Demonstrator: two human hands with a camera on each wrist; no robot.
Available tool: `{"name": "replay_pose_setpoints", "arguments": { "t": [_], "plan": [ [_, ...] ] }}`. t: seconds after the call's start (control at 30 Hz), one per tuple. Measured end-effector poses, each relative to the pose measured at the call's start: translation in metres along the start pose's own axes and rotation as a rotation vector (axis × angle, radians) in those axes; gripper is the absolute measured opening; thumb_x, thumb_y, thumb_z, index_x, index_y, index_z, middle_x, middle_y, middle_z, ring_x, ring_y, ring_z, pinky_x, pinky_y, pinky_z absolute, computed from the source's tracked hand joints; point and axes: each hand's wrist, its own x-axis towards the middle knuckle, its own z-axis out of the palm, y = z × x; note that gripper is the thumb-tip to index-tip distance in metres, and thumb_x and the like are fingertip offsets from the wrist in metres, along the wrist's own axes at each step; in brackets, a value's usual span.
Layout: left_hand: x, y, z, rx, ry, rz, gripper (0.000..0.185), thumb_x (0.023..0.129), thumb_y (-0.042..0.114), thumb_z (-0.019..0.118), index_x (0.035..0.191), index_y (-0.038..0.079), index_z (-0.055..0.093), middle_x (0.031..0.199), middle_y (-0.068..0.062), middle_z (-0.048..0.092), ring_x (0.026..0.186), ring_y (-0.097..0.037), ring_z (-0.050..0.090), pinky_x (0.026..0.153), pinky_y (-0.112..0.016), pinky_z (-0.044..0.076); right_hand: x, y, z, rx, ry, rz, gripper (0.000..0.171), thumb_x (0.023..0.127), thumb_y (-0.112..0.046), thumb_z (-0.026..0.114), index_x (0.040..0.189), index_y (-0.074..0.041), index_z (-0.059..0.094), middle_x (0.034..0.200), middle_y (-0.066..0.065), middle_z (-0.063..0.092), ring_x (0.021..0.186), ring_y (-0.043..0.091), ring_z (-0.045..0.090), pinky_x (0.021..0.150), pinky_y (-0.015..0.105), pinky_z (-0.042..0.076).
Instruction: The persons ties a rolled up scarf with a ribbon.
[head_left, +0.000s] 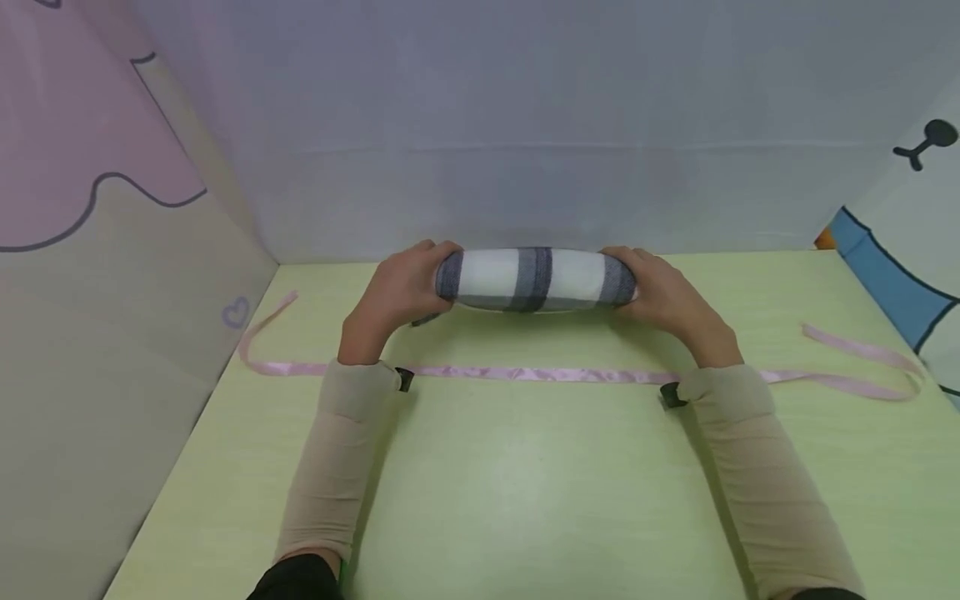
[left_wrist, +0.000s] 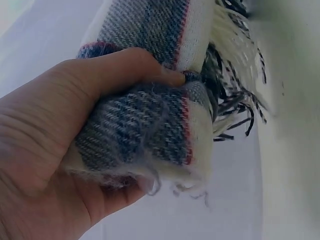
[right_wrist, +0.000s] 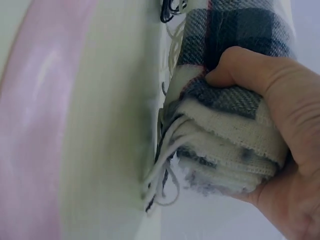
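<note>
Held item: a rolled woollen scarf (head_left: pixel 536 279), checked in grey-blue and white with thin red lines, lies crosswise as a tight cylinder at the far middle of the pale green table (head_left: pixel 525 500), close to the grey back wall (head_left: pixel 525 125).
Scarf contact: the head view shows its underside at or just above the tabletop; whether it rests there cannot be told.
Scarf ends: both wrist views show layered folds at each end; white and dark fringe hangs from the roll toward the table.
Left hand: the left hand (head_left: pixel 397 292) grips the left end of the roll; fingers curl over the top, and the thumb (left_wrist: pixel 125 70) presses along the fabric. Hand closed firmly round the scarf.
Right hand: the right hand (head_left: pixel 663 296) grips the right end the same way, and its thumb (right_wrist: pixel 250 70) digs into the check cloth. Closed firmly round the scarf.
Sleeves: both forearms wear beige sleeves (head_left: pixel 337 467); a small dark fitting shows at each wrist.
Ribbon: a long pink satin ribbon (head_left: pixel 525 374) lies flat across the table, nearer the person than the scarf and apart from it. It passes under both wrists. Its left end curves away toward the wall, its right end loops back on itself.
Side panels: a pink and beige panel (head_left: pixel 97 250) stands at left; a white panel with blue and black shapes (head_left: pixel 907 275) stands at right.
</note>
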Motion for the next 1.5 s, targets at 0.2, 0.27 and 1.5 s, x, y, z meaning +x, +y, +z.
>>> {"name": "replay_pose_setpoints", "arguments": {
  "t": [0.2, 0.27, 1.5],
  "plan": [
    [-0.028, 0.022, -0.007, 0.025, 0.144, 0.017, 0.075, 0.078, 0.019, 0.086, 0.145, 0.015, 0.051, 0.122, -0.014, 0.067, 0.099, -0.032, 0.067, 0.081, -0.050, 0.057, 0.000, -0.002, -0.009, -0.006, 0.057, -0.119, 0.083, 0.079, 0.003, 0.084, 0.153, -0.012, 0.047, 0.150, 0.021, 0.053, 0.136, 0.046, 0.050, 0.109, 0.066, 0.041],
    [-0.037, 0.029, -0.005, 0.027, 0.198, 0.030, 0.075, 0.077, 0.017, 0.086, 0.142, 0.010, 0.050, 0.121, -0.016, 0.069, 0.096, -0.033, 0.069, 0.079, -0.050, 0.058, 0.001, 0.000, -0.014, -0.017, 0.078, -0.179, 0.082, 0.078, 0.005, 0.084, 0.150, -0.011, 0.050, 0.147, 0.020, 0.057, 0.134, 0.045, 0.051, 0.110, 0.064, 0.041],
    [-0.160, 0.169, 0.018, 0.165, 0.693, 0.191, 0.099, 0.056, 0.034, 0.096, 0.146, 0.030, 0.055, 0.078, -0.005, 0.059, 0.050, -0.016, 0.040, 0.048, -0.028, 0.038, 0.040, -0.061, -0.106, -0.284, -0.143, -0.483, 0.070, 0.079, 0.000, 0.087, 0.140, -0.018, 0.059, 0.139, 0.012, 0.063, 0.128, 0.041, 0.056, 0.105, 0.064, 0.045]
  ]
}}
